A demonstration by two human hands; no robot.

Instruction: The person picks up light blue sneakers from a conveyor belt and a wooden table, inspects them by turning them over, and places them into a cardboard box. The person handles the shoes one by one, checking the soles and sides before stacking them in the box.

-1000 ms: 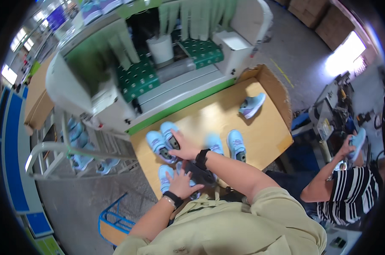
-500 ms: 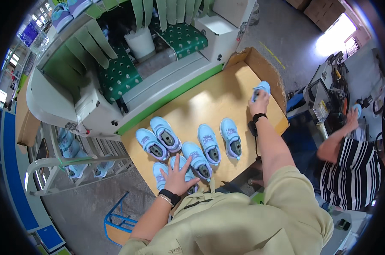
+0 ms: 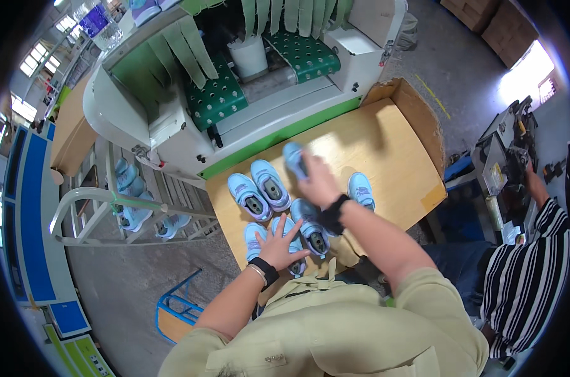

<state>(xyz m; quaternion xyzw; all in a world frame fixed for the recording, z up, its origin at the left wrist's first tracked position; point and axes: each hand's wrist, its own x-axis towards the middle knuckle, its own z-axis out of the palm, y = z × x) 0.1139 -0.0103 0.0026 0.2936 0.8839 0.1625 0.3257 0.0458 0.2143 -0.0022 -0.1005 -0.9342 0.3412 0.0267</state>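
Note:
Several light blue sneakers stand on the wooden table. My right hand (image 3: 321, 182), slightly blurred, grips one sneaker (image 3: 293, 158) by its heel end, near the far middle. To the left of it sits a pair, made up of one sneaker (image 3: 248, 196) and another sneaker (image 3: 271, 183). My left hand (image 3: 281, 246) lies with fingers spread over two sneakers at the near edge, the left one (image 3: 252, 236) partly covered. Beside that hand is one more sneaker (image 3: 311, 227), close to my right wrist. A single sneaker (image 3: 361, 190) stands right of my right forearm.
Beyond the table (image 3: 398, 169) is a machine with green perforated belts (image 3: 216, 94) and hanging strips. Cardboard (image 3: 417, 119) edges the far right corner. A metal rack (image 3: 87, 196) with sneakers stands left, a blue-framed stool (image 3: 178, 308) below. A co-worker in a striped shirt (image 3: 524, 283) is at right.
My right hand has carried the sneaker from the table's far right leftward to the far middle. My left hand stays spread on the near sneakers. The whole view has shifted somewhat.

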